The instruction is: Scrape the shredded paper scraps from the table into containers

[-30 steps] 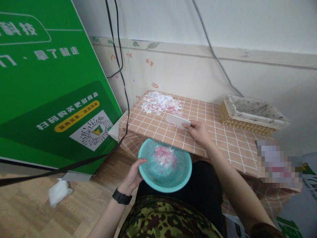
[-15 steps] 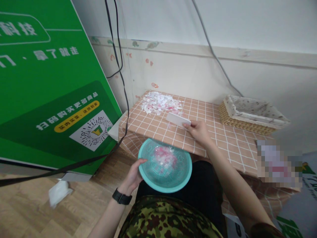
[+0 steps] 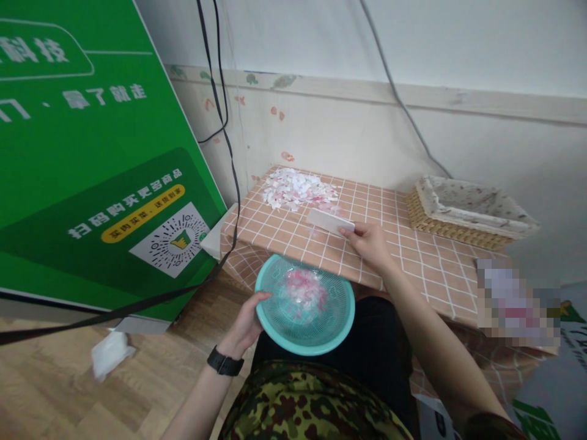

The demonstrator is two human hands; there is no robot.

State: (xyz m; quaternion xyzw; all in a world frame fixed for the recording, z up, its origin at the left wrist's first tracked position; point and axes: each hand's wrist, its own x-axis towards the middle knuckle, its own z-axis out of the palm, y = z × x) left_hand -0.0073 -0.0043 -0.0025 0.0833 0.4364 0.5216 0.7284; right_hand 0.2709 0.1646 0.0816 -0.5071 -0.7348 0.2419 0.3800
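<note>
Left hand [image 3: 245,324]: we grip the rim of the teal basin [image 3: 275,330], thumb over the edge, lower centre of the frame, just below the table's near edge.
Right hand [image 3: 370,243]: we pinch 1 end of a flat white card [image 3: 328,220], fingers closed on it; the card lies low over the checked tablecloth [image 3: 413,256].
Scraps: 1 pile of white-pink paper bits [image 3: 297,188] sits at the far left corner of the table, above centre; a smaller heap [image 3: 303,292] lies in the basin.
Technique, our judgement: we keep the card edge flat to the cloth, drag in short strokes, and hold the basin rim tight under the table edge.
Risk: a gap lets bits fall to the floor.
Nearby: wicker basket [image 3: 458,211], right.
</note>
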